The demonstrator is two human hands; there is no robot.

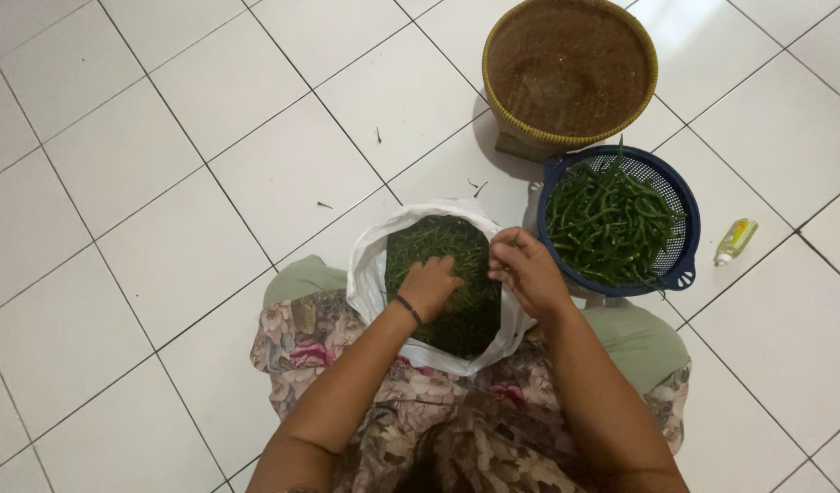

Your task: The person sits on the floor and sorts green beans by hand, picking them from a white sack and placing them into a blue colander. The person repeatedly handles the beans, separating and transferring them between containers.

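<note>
Your left hand point(429, 285) rests fingers-down on the green chilies point(438, 239) in the white bag point(367, 274). Your right hand point(527, 270) pinches something at the bag's right edge; what it is, can't tell. One bag, one blue colander point(683, 228), one woven basket point(571, 68).

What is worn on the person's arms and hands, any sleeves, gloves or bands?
Both forearms are bare, with no sleeves or gloves in view. The left hand has a thin dark band around its wrist. The right hand shows no band, and I can make out no ring on its fingers.

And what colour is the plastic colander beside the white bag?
Dark blue; the colander holds green chillies. The head view shows it best.
</note>
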